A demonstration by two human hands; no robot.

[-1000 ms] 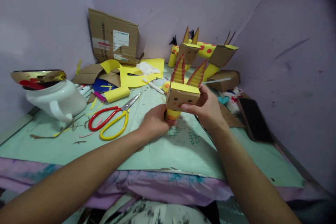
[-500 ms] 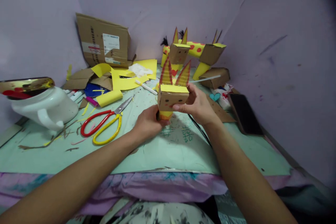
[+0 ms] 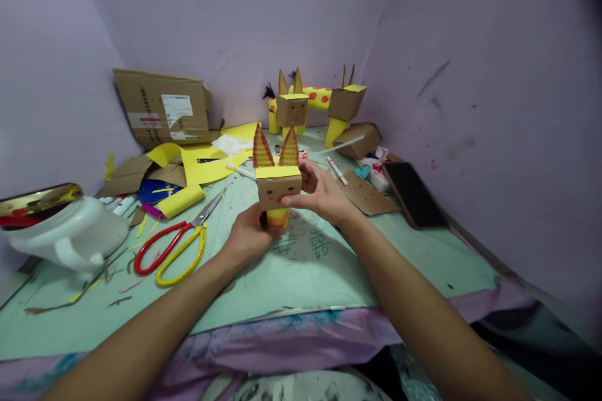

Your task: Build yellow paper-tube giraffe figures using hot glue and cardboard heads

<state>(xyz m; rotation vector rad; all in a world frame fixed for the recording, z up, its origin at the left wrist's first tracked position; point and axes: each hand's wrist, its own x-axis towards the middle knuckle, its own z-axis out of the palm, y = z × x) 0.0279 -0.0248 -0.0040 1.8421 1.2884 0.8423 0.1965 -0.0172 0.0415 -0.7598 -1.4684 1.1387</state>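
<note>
A cardboard animal figure (image 3: 277, 189) stands upright at the middle of the table, facing me. Its box head carries a drawn face, a yellow paper top and two pointed ears edged in red. Low at its yellow body, my left hand (image 3: 249, 233) is closed around the left side, with the fingertips partly hidden. My right hand (image 3: 322, 194) grips the head from the right, thumb on the front and fingers behind it. Further back stand two similar figures, one facing forward (image 3: 292, 111) and a spotted one (image 3: 345, 103) turned to the right.
Red-and-yellow scissors (image 3: 181, 244) lie left of my left hand. A white mug (image 3: 70, 235) is tipped at the far left. Yellow paper scraps (image 3: 181, 202) and a cardboard box (image 3: 162, 109) are behind. To the right are a marker (image 3: 337, 171), cardboard and a phone (image 3: 414, 194).
The camera view has turned, so the scene sits lower and further left. Both hands keep their hold on the figure. A marker beyond my right hand has come into sight.
</note>
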